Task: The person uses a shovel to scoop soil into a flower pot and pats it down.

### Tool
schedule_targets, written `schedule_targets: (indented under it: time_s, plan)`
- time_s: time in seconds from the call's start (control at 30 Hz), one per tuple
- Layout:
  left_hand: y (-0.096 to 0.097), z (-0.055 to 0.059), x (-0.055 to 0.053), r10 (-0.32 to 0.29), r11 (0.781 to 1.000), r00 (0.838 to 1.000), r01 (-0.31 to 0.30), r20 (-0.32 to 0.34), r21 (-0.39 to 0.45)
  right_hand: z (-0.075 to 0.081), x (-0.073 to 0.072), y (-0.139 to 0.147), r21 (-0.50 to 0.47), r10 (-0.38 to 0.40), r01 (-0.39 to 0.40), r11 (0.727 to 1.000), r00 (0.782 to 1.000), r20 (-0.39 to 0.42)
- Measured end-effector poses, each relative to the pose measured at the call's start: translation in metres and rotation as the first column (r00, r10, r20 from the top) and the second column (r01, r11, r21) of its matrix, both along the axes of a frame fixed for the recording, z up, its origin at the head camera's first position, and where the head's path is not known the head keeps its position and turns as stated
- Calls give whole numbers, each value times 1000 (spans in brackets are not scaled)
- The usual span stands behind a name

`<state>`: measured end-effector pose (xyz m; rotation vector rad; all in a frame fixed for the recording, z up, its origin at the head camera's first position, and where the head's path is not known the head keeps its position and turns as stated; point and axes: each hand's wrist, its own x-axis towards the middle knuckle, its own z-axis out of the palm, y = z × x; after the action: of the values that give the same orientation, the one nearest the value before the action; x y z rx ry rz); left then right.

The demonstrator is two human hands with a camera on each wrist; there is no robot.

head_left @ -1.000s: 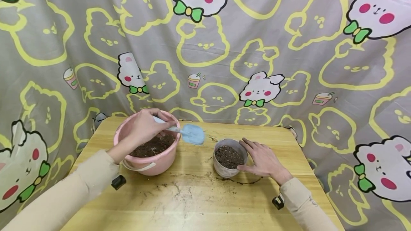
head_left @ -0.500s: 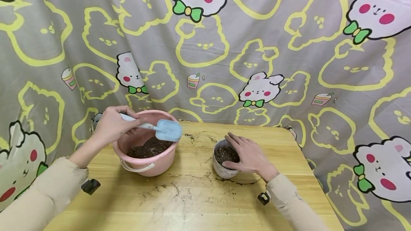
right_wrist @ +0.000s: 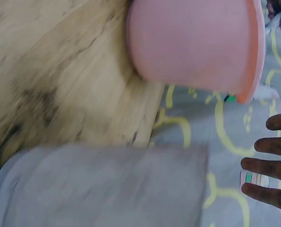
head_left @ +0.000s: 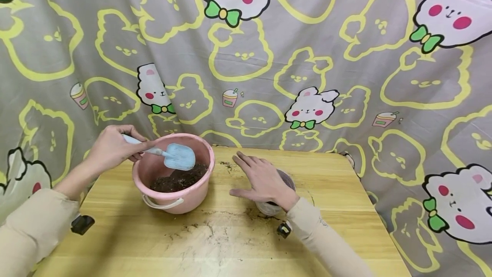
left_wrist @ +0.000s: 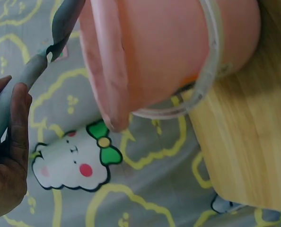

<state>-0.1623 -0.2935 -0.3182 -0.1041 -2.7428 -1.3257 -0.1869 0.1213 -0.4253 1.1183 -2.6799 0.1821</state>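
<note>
My left hand [head_left: 113,148] grips the handle of a light blue hand trowel [head_left: 180,157], whose blade is over the pink bucket [head_left: 192,200]. Dark soil [head_left: 177,181] lies in the bottom of that bucket. In the left wrist view the fingers wrap the trowel handle [left_wrist: 34,71] beside the bucket's wall. My right hand [head_left: 259,178] is above and in front of a small grey pot [head_left: 269,208], fingers spread and holding nothing. It hides most of the pot's mouth and contents. The right wrist view shows the pot's wall [right_wrist: 102,184] apart from the spread fingers [right_wrist: 266,168].
The wooden table [head_left: 230,247] has crumbs of soil [head_left: 207,228] scattered in front of and between the bucket and pot. A white bucket handle [head_left: 163,204] hangs at the front. Behind the table hangs a grey patterned curtain [head_left: 246,76].
The left hand has drawn the trowel leftward, from beyond the bucket's right rim to over its inside. My right hand has left the pot's right side and moved left across it.
</note>
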Motion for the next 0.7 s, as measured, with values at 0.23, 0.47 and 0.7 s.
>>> schedule_targets:
  time_s: [0.23, 0.47, 0.7]
  plan:
    - [-8, -7, -10, -16, 992, 1000, 18, 17, -122, 10, -3, -39, 28, 10, -10, 1000, 1000, -14]
    - [-3, -17, -25, -36, 969, 999, 42, 27, -242, 15, -8, -66, 49, 21, -19, 999, 999, -41]
    - [8, -29, -40, -72, 937, 997, 71, 10, -341, 12, -10, -81, 86, 3, 1, 996, 999, -47]
